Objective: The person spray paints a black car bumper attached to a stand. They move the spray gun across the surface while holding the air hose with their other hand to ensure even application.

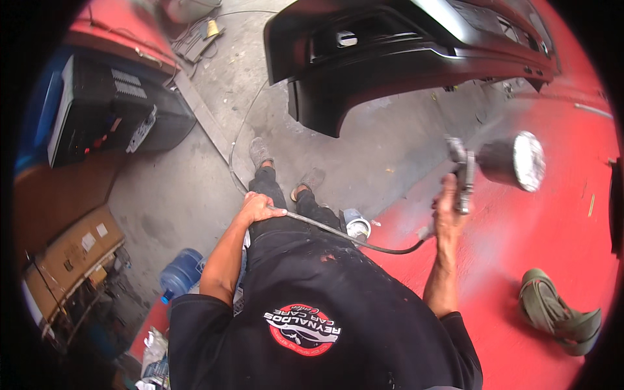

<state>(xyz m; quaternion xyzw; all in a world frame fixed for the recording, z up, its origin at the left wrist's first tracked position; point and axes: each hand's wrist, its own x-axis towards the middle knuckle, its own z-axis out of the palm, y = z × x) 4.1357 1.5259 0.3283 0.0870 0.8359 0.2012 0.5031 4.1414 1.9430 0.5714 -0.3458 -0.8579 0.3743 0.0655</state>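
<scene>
A metal spray gun (463, 170) with a dark, silver-ended cup (499, 162) is gripped in my right hand (447, 211), out to the right. From its handle a dark air hose (364, 243) runs across my front to my left hand (261, 208), which is closed round it near my thigh. Beyond my hands, a glossy black car bumper (390, 78) spans the upper middle and right. The gun is apart from it, on its near side. The fingers on the gun's trigger are partly hidden.
Red surface (416, 273) stretches along the right, with an olive strap bundle (559, 312) on it. A white bucket (357, 224) stands by my leg. To the left are a blue water jug (182, 272), a cardboard piece (75, 260) and a black part (117, 110). The hose trails over the concrete floor.
</scene>
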